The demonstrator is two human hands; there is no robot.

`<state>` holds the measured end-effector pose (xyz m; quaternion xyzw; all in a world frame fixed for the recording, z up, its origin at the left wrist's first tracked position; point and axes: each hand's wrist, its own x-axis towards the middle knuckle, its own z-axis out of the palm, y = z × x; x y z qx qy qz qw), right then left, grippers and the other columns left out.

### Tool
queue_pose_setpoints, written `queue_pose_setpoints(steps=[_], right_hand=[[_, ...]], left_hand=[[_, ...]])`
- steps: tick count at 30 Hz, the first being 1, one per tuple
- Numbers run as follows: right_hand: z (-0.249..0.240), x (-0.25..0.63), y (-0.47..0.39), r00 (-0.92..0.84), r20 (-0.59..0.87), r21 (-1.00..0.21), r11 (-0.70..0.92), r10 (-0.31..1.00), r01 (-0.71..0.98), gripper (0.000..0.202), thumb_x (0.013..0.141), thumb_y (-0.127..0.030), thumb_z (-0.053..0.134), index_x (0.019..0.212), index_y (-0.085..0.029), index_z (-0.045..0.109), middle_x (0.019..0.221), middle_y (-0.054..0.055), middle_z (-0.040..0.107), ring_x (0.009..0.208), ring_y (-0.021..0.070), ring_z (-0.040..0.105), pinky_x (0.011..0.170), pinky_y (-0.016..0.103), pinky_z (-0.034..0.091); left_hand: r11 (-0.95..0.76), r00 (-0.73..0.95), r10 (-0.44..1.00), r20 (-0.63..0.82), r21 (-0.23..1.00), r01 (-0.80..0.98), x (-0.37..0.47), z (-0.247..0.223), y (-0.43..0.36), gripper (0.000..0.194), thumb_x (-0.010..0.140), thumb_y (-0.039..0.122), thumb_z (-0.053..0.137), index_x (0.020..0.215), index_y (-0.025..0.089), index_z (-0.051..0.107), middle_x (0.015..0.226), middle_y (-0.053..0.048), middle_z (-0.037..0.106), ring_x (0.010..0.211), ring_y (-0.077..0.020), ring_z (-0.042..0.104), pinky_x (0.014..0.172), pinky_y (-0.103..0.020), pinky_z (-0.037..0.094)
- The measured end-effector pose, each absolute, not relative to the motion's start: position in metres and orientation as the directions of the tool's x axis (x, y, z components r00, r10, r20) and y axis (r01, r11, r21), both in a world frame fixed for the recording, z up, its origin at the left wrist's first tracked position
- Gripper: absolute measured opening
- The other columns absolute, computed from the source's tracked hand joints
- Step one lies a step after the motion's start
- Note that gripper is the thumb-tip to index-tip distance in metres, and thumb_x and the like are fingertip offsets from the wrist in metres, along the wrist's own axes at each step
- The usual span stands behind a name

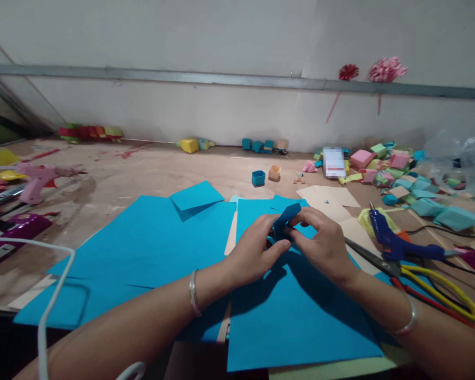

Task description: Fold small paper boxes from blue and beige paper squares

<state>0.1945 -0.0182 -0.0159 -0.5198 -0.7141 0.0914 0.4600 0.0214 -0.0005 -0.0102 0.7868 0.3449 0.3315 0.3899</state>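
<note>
Between my two hands is a small folded piece of blue paper (288, 215), raised a little above the blue sheets. My left hand (257, 245) pinches it from the left, with the thumb along its lower edge. From the right, my right hand (320, 237) grips the same piece, fingers curled over its far side. Part of the paper is hidden behind the fingers. Beneath the hands lies a large blue paper sheet (301, 327), and another blue sheet (142, 248) spreads to the left. A folded blue card (197, 198) rests on that left sheet.
Scissors with yellow handles (439, 287) and a blue glue gun (396, 240) lie at right. A pink glue gun (37, 179) and purple power strip (18, 235) are at left, with a white cable (59, 285) nearer. Several paper boxes (423, 203) pile up at far right.
</note>
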Motion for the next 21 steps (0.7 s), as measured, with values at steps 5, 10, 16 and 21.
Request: queue_pose_setpoints(steps=[5, 10, 16, 21], right_hand=[[-0.0181, 0.1929, -0.0172, 0.125, 0.421, -0.78, 0.289, 0.898, 0.555, 0.012, 0.073, -0.022, 0.067, 0.081, -0.021, 0.057, 0.079, 0.0, 0.064, 0.071, 0.0157, 0.059, 0.064, 0.029, 0.046], [-0.0221, 0.1942, -0.014, 0.079, 0.358, -0.839, 0.283, 0.93, 0.465, 0.022, 0.072, -0.021, 0.068, 0.092, -0.022, 0.06, 0.087, 0.001, 0.064, 0.075, 0.0161, 0.061, 0.063, 0.028, 0.047], [-0.0202, 0.1957, -0.0135, -0.02, 0.493, -0.7, 0.41, 0.87, 0.585, 0.007, 0.074, -0.019, 0.066, 0.075, -0.021, 0.059, 0.089, 0.003, 0.066, 0.087, 0.0189, 0.06, 0.075, 0.031, 0.046], [-0.0182, 0.1952, -0.0152, 0.0, 0.413, -0.725, 0.329, 0.911, 0.605, 0.006, 0.08, -0.022, 0.06, 0.083, -0.022, 0.065, 0.079, -0.001, 0.066, 0.074, 0.0163, 0.06, 0.069, 0.029, 0.045]], left_hand=[[-0.483, 0.574, 0.784, 0.237, 0.813, 0.325, 0.0207, -0.0111, -0.0004, 0.037, 0.086, 0.025, 0.059, 0.123, 0.021, 0.054, 0.116, -0.01, 0.059, 0.105, -0.0252, 0.055, 0.08, -0.037, 0.049], [-0.511, 0.585, 0.771, 0.253, 0.793, 0.331, 0.0199, -0.0145, -0.0002, 0.034, 0.087, 0.026, 0.059, 0.121, 0.021, 0.055, 0.116, -0.011, 0.059, 0.11, -0.0273, 0.054, 0.088, -0.042, 0.048], [-0.425, 0.517, 0.83, 0.209, 0.837, 0.345, 0.0218, -0.0128, -0.0035, 0.042, 0.087, 0.027, 0.06, 0.126, 0.02, 0.048, 0.123, -0.013, 0.058, 0.104, -0.0259, 0.059, 0.083, -0.04, 0.051], [-0.327, 0.446, 0.877, 0.18, 0.903, 0.278, 0.0239, -0.0112, -0.0027, 0.027, 0.085, 0.023, 0.062, 0.11, 0.02, 0.052, 0.112, -0.008, 0.061, 0.095, -0.0216, 0.063, 0.077, -0.036, 0.054]])
